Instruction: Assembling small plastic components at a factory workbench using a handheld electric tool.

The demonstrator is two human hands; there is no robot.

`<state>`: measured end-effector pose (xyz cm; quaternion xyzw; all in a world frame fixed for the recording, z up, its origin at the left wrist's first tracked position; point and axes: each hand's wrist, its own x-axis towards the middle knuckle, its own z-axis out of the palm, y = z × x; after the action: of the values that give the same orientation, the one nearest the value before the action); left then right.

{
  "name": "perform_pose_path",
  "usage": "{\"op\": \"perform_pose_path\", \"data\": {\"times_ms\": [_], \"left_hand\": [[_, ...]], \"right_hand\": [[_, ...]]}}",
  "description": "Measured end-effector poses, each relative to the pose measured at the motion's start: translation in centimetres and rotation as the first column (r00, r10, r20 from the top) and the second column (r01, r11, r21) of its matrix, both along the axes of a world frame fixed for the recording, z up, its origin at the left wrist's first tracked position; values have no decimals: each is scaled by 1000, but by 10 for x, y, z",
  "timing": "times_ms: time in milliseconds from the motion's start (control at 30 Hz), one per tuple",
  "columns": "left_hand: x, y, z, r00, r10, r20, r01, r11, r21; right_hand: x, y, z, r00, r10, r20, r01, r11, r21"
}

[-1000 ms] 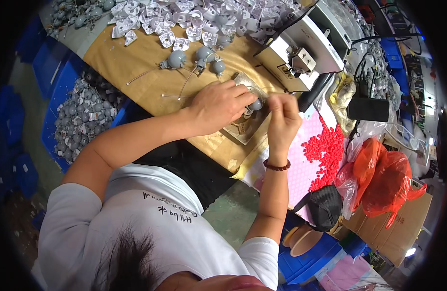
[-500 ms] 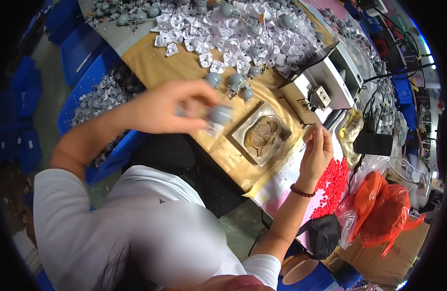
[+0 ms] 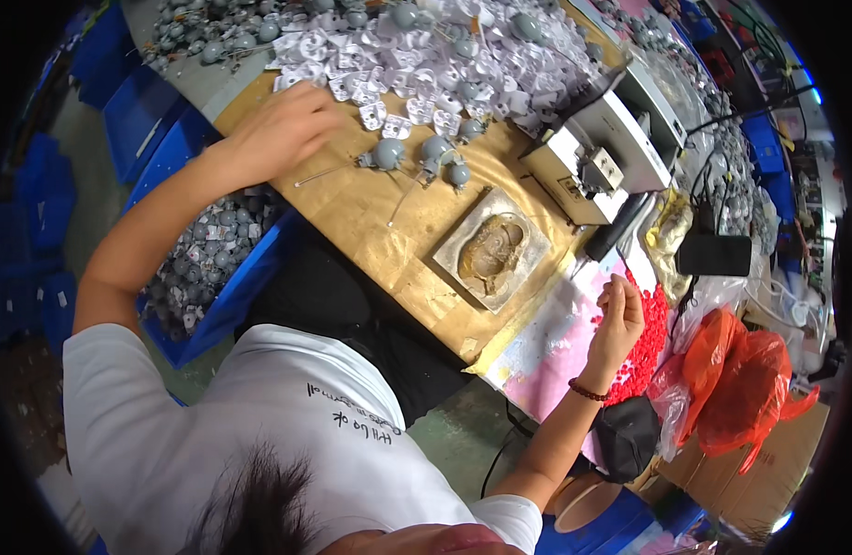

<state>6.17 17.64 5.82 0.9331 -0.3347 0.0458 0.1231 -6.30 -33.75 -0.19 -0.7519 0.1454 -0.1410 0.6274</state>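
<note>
Left hand (image 3: 283, 129), upper left, curls at the edge of the white parts pile (image 3: 417, 65); its grip's contents can't be told. Right hand (image 3: 618, 319), lower right, pinches perhaps a red bead beside the red beads (image 3: 650, 338), with bare counter (image 3: 389, 231) between.

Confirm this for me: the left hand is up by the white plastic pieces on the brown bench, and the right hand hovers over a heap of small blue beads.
One detail is wrong: the beads are red, not blue. The head view shows the right hand over a heap of small red beads. The left hand is indeed by the white plastic pieces on the brown bench.

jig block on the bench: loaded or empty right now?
Empty. The grey jig block shows only its bare brownish recess; left hand is up among the loose parts, right hand over the red caps.
</note>
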Motion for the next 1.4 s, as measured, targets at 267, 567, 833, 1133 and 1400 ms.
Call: {"op": "perform_pose_path", "data": {"times_ms": [267, 567, 833, 1133, 1400], "left_hand": [[54, -25, -45, 976, -143, 167, 139, 990, 38], [-10, -133, 17, 894, -402, -196, 277, 842, -463], [-24, -193, -47, 926, -353, -133, 285, 886, -365], [-12, -131, -10, 996, -80, -43, 53, 895, -442], [-23, -60, -56, 999, 46, -13, -47, 973, -226]], "right_hand": [[-31, -43, 31, 999, -20, -37, -7, 779, -627], [-33, -18, 18, 947, 56, -317, -322, 177, -930], [-34, -14, 0, 957, 33, -288, -289, 161, -944], [-22, 11, 10, 978, 178, -107, -202, 698, -687], [16, 103, 19, 890, 425, 163, -306, 824, -477]]}}
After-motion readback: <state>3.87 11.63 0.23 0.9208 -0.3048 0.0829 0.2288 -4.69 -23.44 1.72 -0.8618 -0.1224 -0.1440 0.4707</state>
